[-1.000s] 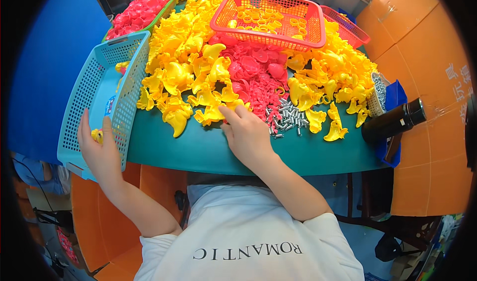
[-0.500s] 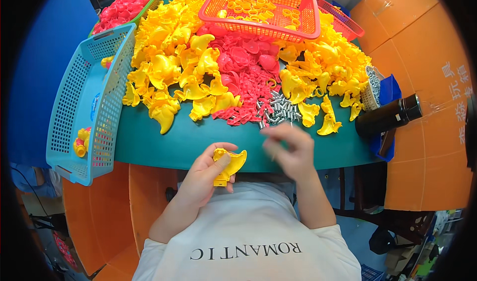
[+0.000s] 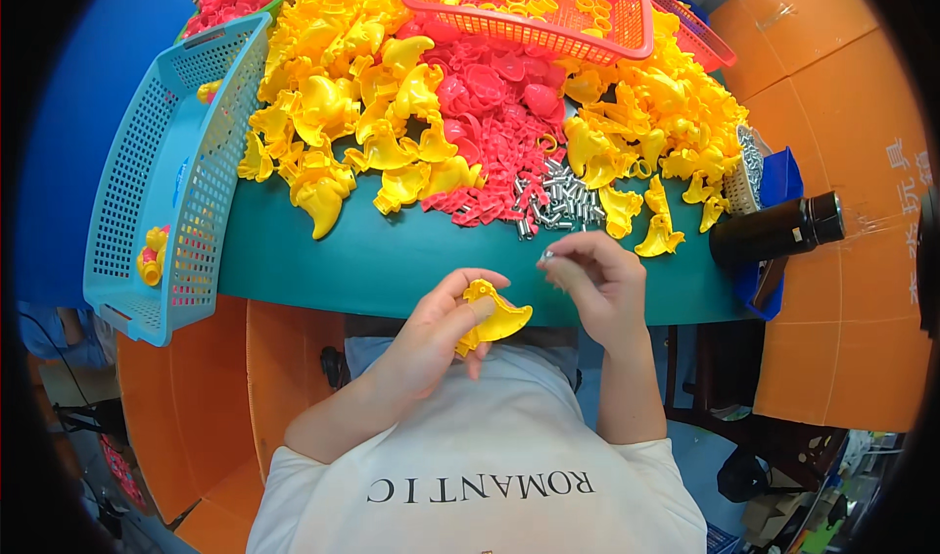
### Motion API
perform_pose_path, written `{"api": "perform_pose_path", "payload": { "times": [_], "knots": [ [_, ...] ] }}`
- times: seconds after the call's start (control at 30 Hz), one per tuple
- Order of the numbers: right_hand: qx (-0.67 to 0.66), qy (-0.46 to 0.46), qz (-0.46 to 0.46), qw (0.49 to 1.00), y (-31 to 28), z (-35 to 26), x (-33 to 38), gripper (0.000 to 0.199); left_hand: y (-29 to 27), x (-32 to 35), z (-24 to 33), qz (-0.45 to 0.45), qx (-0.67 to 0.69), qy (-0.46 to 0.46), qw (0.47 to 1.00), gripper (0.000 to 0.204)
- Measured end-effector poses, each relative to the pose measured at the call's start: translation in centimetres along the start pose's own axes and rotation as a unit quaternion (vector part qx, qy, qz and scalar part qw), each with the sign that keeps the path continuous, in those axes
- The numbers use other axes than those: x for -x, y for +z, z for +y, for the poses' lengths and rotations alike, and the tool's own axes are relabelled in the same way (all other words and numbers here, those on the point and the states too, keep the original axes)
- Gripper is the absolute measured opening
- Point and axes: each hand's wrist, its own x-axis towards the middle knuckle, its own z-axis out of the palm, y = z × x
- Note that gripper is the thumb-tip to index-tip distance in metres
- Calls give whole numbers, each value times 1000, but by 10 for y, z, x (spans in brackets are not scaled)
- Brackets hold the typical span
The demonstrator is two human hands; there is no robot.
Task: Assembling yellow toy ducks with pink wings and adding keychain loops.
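My left hand (image 3: pixel 441 334) holds a yellow plastic toy shell half (image 3: pixel 501 321) in front of my shirt, its hollow side up and its curved tip pointing right. The thumb presses on its inner face. Just to the right, my right hand (image 3: pixel 602 282) is raised over the table's near edge, thumb and fingertips pinched on a small metal pin (image 3: pixel 548 255), of which only an end shows. Beyond that hand lies a pile of silvery metal pins (image 3: pixel 568 199) beside small red plastic pieces (image 3: pixel 490 196).
Heaps of yellow shell pieces (image 3: pixel 328 108) (image 3: pixel 676 113) cover the green table (image 3: pixel 392 270) on both sides. A red basket (image 3: pixel 529 35) of yellow rings stands at the back. On the left is a blue basket (image 3: pixel 196 211) with assembled pieces; a black bottle (image 3: pixel 778 229) lies right.
My left hand has moved right with the yellow shell half, which is now turned with its tip to the right. My right hand has come back slightly from the pin pile with a metal pin.
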Motion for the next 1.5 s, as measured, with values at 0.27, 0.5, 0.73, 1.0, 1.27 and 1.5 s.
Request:
{"api": "perform_pose_path", "payload": {
  "times": [0.27,0.5,0.73,1.0,1.27,1.5],
  "knots": [
    [-64,-120,-117,984,4,-17,1,18,8,2,4,-47,-135,-21,990,23],
    [-44,-146,-140,978,-3,-17,1,19,10,4,5,-46,-150,-28,987,25],
    [45,-176,-190,965,-5,-22,-5,19,16,9,5,-16,-262,45,964,24],
    [-273,134,-164,939,29,-5,-6,15,1,8,0,52,-316,156,934,21],
    [331,-215,-98,914,29,13,-66,14,-31,1,9,122,-136,149,972,20],
    [321,-164,-133,923,33,12,-74,15,-40,-7,7,115,-59,165,978,21]
  ]
}}
